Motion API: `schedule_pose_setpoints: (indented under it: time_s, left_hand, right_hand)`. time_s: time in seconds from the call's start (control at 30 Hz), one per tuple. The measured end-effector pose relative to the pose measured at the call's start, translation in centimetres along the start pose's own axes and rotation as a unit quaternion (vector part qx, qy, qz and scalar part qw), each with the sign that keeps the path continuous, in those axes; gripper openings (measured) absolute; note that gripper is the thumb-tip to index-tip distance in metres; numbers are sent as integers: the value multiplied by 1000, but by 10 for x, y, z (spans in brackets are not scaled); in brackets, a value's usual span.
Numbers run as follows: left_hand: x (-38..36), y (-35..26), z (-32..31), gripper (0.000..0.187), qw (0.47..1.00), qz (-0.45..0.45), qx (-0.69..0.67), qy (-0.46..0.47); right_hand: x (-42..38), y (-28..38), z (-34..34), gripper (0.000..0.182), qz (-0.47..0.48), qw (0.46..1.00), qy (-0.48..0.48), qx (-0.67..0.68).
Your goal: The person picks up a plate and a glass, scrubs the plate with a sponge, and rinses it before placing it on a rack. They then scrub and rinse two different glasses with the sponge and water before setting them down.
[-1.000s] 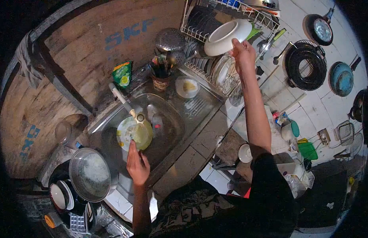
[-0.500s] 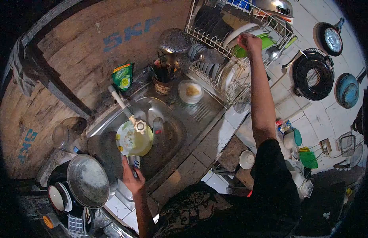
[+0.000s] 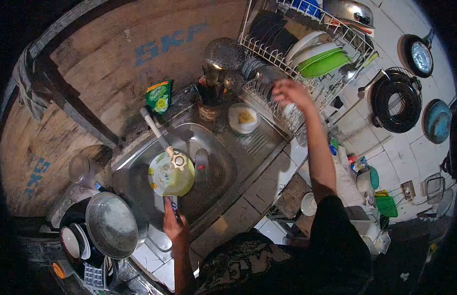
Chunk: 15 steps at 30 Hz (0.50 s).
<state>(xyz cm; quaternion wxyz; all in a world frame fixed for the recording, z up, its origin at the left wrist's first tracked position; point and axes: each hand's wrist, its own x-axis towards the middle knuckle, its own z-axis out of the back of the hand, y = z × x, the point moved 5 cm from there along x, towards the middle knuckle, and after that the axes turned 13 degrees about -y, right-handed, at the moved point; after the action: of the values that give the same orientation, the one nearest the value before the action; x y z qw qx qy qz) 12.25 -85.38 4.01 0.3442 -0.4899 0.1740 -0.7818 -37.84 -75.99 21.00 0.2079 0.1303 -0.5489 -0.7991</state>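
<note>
My right hand (image 3: 295, 96), a little blurred, is in front of the white wire dish rack (image 3: 331, 96), fingers loosely apart and nothing seen in them. Behind it in the rack lean a green dish (image 3: 327, 64) and white plates (image 3: 304, 45). At the near side of the sink (image 3: 221, 169), my left hand (image 3: 175, 227) has its fingers closed round a small white-and-blue thing (image 3: 173, 202) whose kind I cannot make out. Just beyond it, a pale yellowish plate (image 3: 170, 182) lies in the sink under the white tap (image 3: 178, 160).
A metal pot (image 3: 111, 225) and a dark basin with dishes (image 3: 71, 246) stand left of the sink. Behind it are a green pouch (image 3: 159, 97), a utensil holder (image 3: 208, 110) and a white bowl with a yellowish sponge-like piece (image 3: 244, 118). Pans (image 3: 395, 101) hang on the right wall.
My right hand has come away from the white plate in the rack and moved down and left, fingers loosened. My left hand has closed round the small white-and-blue thing. The view has shifted slightly.
</note>
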Motion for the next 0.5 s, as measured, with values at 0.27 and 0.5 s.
schedule_pose_setpoints:
  time_s: [0.27,0.5]
  left_hand:
    - [-20,10,0,55,1000,5,17,25]
    - [-28,24,3,63,993,82,37,80]
  right_hand:
    - [-79,-259,-124,23,185,954,218,-84]
    - [-1,31,-94,22,363,919,-7,-152]
